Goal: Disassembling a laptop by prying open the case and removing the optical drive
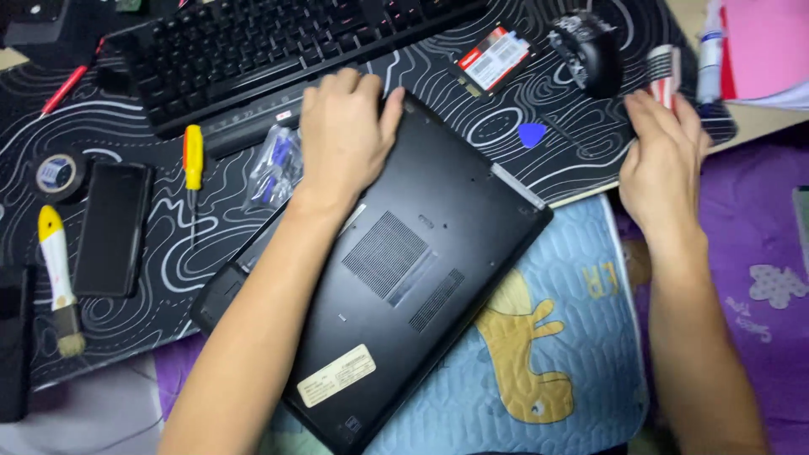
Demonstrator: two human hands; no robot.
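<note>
Black matting with white contour lines covers your surface, and a laptop lies on it upside down, centre frame, its lower end hanging over a blue quilted pad. Your left hand presses flat with fingers spread on its 12 o'clock corner, apparently steadying it. Your right hand, at 2 o'clock, pinches a small red-and-white striped item beside one black mouse. Between your hands lie one blue pick and one flat drive. At 9 o'clock sit one yellow-handled screwdriver, one phone, one tape roll and one brush; one keyboard sits at 11.
</note>
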